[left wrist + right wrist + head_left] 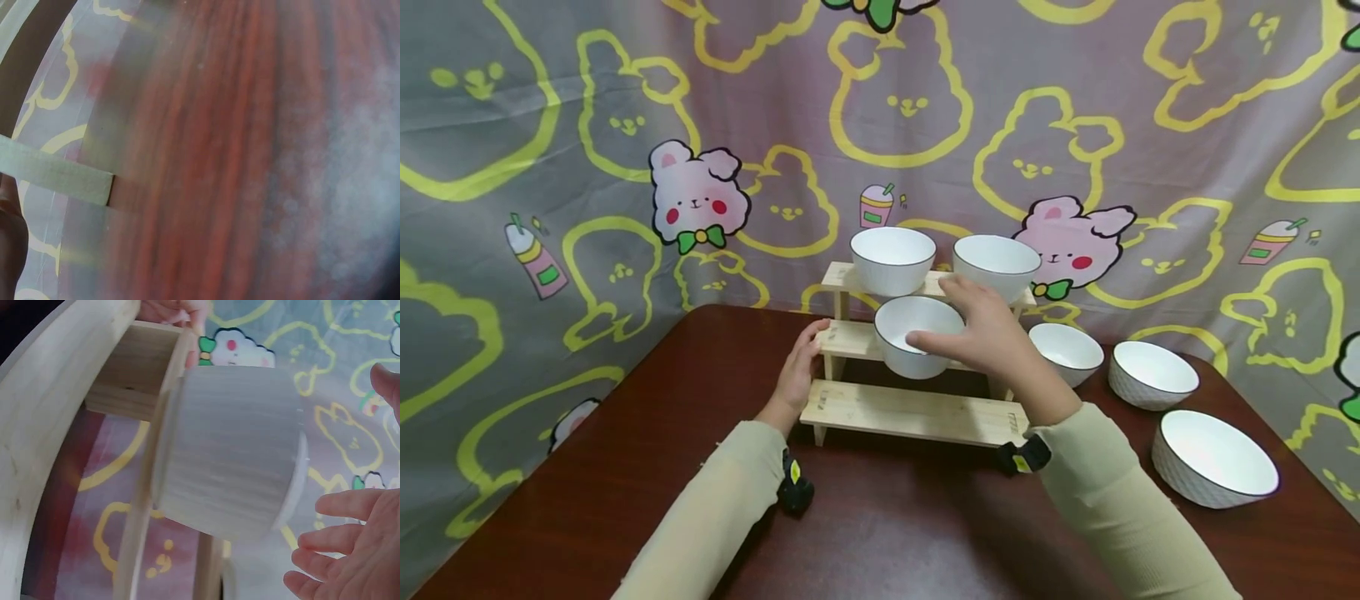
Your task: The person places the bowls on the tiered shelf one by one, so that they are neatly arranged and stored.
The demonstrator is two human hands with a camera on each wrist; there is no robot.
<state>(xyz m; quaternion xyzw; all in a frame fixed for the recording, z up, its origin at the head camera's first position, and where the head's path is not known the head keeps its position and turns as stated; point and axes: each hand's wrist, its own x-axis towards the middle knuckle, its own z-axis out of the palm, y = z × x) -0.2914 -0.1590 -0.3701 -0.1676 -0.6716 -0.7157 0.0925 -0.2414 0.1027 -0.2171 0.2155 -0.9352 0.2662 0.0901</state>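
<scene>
A three-step wooden stand [917, 412] stands on the dark table. My left hand [796, 375] holds the left end of its middle step; the left wrist view catches only a dark sliver of that hand [12, 250] beside a wooden piece of the stand [62, 175]. On the middle step sits a white bowl [904, 360] with a dark rim. My right hand [988, 333] hovers at this bowl's right side, thumb overlapping its opening in the head view. From the right wrist, the fingers [340, 537] appear spread and apart from the bowl [231, 447].
Two white bowls, one left [891, 271] and one right [992, 265], sit on the top step. To the stand's right, three more are on the table: one close behind my forearm [1067, 354], one farther right [1150, 379], and a larger one in front [1213, 462]. A patterned curtain [760, 100] hangs behind.
</scene>
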